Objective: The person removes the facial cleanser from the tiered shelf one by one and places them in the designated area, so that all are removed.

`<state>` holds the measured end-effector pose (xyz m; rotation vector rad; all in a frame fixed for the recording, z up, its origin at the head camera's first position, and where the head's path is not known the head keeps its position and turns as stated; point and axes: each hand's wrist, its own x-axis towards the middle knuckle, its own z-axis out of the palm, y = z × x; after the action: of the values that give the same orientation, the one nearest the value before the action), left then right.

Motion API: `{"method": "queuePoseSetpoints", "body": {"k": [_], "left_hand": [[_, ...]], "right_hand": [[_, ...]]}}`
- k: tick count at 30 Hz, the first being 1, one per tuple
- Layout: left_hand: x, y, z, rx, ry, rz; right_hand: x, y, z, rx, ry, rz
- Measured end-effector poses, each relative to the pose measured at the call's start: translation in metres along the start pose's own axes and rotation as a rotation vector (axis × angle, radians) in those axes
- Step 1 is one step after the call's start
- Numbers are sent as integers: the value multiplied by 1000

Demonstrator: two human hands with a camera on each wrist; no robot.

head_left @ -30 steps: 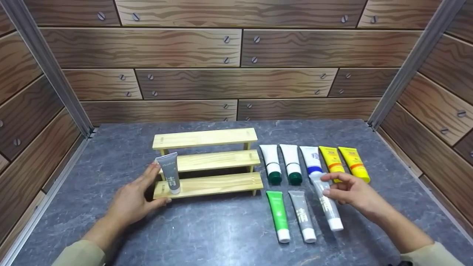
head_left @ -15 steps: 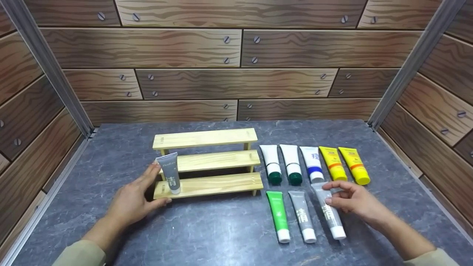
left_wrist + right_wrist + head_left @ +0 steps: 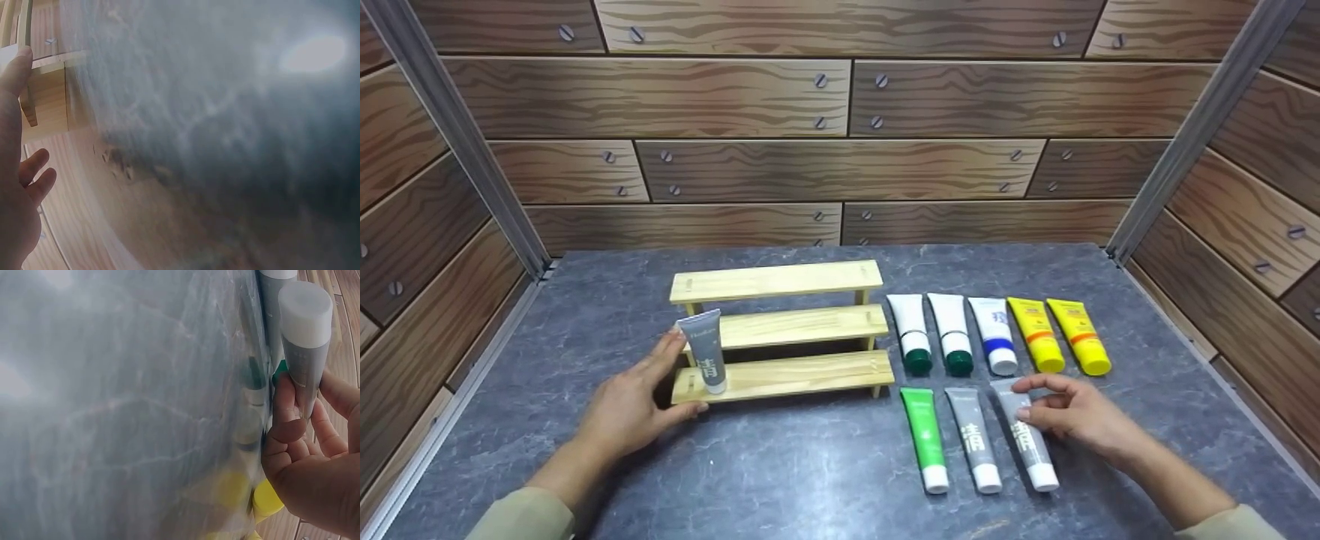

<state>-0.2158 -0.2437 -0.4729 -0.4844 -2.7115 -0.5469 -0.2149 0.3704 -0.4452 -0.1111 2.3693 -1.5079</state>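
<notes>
A three-tier wooden display stand (image 3: 802, 375) sits left of centre, with a grey squeeze tube (image 3: 705, 352) upright, cap down, at the left of its lowest step. My left hand (image 3: 626, 409) holds the stand's left end, thumb at the front edge of the lowest step and fingers farther back, partly hidden by the tube. In the left wrist view that hand (image 3: 19, 185) appears beside the stand's side. My right hand (image 3: 1084, 416) pinches another grey tube (image 3: 1031, 450) by its flat end; its white cap points toward me. The right wrist view shows this tube (image 3: 304, 343) between thumb and fingers.
Beside the held tube lie a second grey tube (image 3: 975, 442) and a green tube (image 3: 926, 439). Behind them are two white tubes with green caps (image 3: 949, 322), a white tube with a blue band (image 3: 994, 330) and two yellow tubes (image 3: 1076, 334). Wood-patterned walls surround the dark tabletop (image 3: 780, 472).
My right hand has drawn the grey tube toward me, away from the blue-banded tube, and it now lines up with the front row. The left hand and stand have stayed put.
</notes>
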Motion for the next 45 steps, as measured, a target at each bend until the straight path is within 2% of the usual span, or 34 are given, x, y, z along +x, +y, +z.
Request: {"method": "queuePoseSetpoints", "body": {"k": [11, 28, 45], "left_hand": [[0, 1, -1, 7, 9, 12], [0, 2, -2, 4, -13, -6], [-1, 0, 0, 12, 1, 6]], "right_hand": [[1, 2, -1, 0, -12, 34], [4, 6, 0, -27, -11, 54], [8, 11, 4, -64, 2, 35]]}}
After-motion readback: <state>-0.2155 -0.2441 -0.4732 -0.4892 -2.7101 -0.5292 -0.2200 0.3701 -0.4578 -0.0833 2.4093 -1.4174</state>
